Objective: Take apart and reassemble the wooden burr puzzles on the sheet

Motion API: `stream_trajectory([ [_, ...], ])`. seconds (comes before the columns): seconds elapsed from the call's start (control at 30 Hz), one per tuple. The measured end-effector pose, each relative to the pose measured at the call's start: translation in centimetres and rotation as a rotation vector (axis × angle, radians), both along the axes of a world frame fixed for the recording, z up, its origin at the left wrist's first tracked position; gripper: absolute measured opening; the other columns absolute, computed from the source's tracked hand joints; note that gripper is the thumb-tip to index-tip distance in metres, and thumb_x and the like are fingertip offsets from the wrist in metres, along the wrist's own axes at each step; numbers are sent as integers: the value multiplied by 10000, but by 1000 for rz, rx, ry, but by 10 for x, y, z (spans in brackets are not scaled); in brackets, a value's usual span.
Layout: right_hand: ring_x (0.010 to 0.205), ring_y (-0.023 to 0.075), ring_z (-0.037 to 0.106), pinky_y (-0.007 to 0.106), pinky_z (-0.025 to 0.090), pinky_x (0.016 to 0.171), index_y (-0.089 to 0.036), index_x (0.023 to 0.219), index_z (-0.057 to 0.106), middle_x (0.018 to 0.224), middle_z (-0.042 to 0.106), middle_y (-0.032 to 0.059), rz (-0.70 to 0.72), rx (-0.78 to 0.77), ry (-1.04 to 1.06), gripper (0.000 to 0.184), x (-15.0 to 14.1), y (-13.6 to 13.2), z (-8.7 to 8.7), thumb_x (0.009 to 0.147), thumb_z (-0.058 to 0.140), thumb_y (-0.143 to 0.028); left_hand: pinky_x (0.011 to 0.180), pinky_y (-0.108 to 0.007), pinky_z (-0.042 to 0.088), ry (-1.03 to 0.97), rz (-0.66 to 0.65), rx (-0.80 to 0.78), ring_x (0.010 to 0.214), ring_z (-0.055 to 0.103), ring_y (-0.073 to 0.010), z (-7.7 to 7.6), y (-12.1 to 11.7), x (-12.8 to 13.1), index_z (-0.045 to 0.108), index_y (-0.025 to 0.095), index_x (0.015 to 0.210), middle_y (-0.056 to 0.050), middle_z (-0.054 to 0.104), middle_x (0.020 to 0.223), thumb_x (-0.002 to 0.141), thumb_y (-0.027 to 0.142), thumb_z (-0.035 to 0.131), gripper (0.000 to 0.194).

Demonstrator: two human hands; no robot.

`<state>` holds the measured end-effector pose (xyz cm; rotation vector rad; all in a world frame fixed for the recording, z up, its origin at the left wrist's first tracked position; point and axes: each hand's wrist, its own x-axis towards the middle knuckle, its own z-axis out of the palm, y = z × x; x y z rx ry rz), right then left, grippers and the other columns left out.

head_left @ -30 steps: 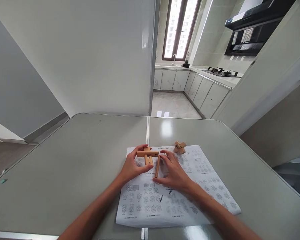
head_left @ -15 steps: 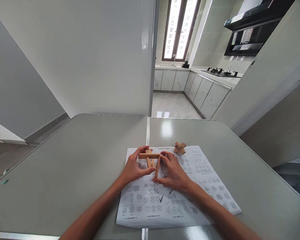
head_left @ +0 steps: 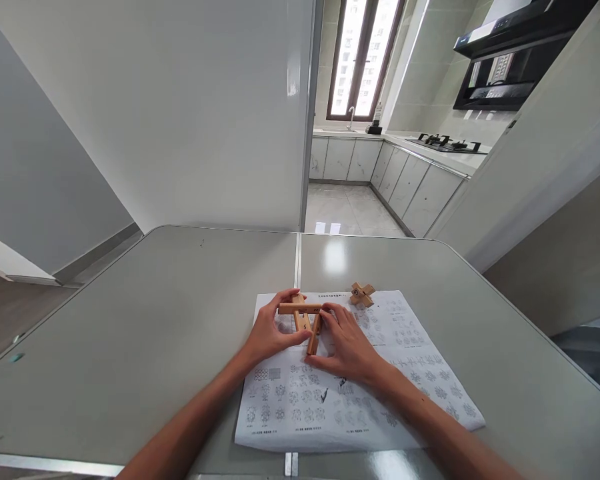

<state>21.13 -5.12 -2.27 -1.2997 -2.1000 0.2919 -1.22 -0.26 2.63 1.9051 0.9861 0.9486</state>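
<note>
Sheet point(head_left: 280, 427) flat on bench point(head_left: 130, 347). Over its far half, left hand point(head_left: 270, 335) grips crossed bars point(head_left: 299, 309); right hand point(head_left: 349, 343) pinches another bar point(head_left: 313, 343) by ends. Wooden knot point(head_left: 363, 295) near sheet's far edge. Best: steady left grip, light right fingertips, edges squared, no forcing.

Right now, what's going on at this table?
A person's left hand holds two crossed wooden pieces above a printed sheet. The right hand holds another wooden piece close beside them. An interlocked wooden cluster sits near the sheet's far edge.
</note>
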Motion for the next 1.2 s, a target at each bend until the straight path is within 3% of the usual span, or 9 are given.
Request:
stream_trajectory([
  [0.47,1289,383,518,621,503,1069,-271,1336,514,1368,536,149,70,-15,14,670,-5,-1,8,789,843,-474,1113,-451,483,25,-1,-14,1212,661,-287,0,0,3,569,252,1368,-87,703,1321,701,340,877,740],
  [0.7,1369,368,485,604,484,1111,-280,1508,398,1460,493,154,31,-61,119,841,-2,0,6,814,835,-467,1122,-464,478,31,-8,-19,1215,660,-293,0,0,3,578,252,1361,-88,710,1320,691,325,879,738],
  [0.77,1344,330,528,570,502,1102,-285,1536,369,1455,510,145,-13,-52,217,723,0,1,6,923,731,-411,1115,-466,482,29,-23,-15,1207,663,-294,1,0,2,580,254,1359,-87,715,1311,699,354,882,733],
  [0.93,1133,277,669,488,581,964,-269,1303,588,1223,682,97,11,45,322,262,4,1,11,1046,544,-293,1104,-470,485,40,-91,-18,1199,665,-296,1,-3,3,581,258,1359,-82,719,1290,678,389,902,764],
  [1.2,948,250,758,410,625,821,-257,1179,665,1098,781,70,41,85,318,181,1,-1,9,1057,531,-270,1106,-448,481,33,-154,-26,1236,650,-301,-5,-6,5,537,288,1417,-78,706,1289,635,381,936,883],
])
